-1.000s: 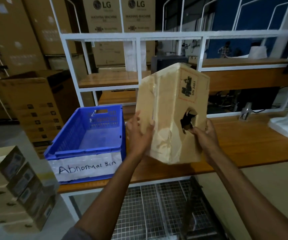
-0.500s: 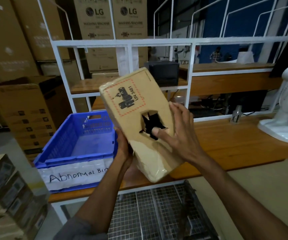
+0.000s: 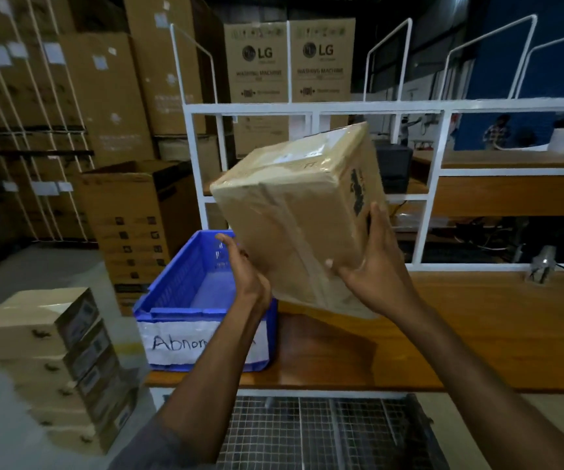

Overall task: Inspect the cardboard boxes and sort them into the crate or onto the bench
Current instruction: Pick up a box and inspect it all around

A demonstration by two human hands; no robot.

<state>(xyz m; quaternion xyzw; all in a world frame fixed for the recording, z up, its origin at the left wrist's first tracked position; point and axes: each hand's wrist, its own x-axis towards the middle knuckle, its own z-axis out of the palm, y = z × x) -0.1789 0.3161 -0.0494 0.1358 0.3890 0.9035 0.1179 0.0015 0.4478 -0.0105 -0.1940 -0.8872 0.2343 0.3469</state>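
Head view: cardboard box point(image 3: 294, 228) near-upright, top leaning left; left hand point(image 3: 248, 276), right hand point(image 3: 373, 271) clasp sides, fingers point(image 3: 376, 218) curled.

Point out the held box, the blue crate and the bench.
box point(image 3: 294, 232), head view, taped front face.
crate point(image 3: 182, 273), head view, left inside wall.
bench point(image 3: 477, 334), head view, bare wooden top.

Two LG washing-machine cartons point(image 3: 256, 79) stacked behind the white rack frame point(image 3: 311, 108), black box-thing point(image 3: 394, 167) inside it, wire mesh point(image 3: 307, 432) below.
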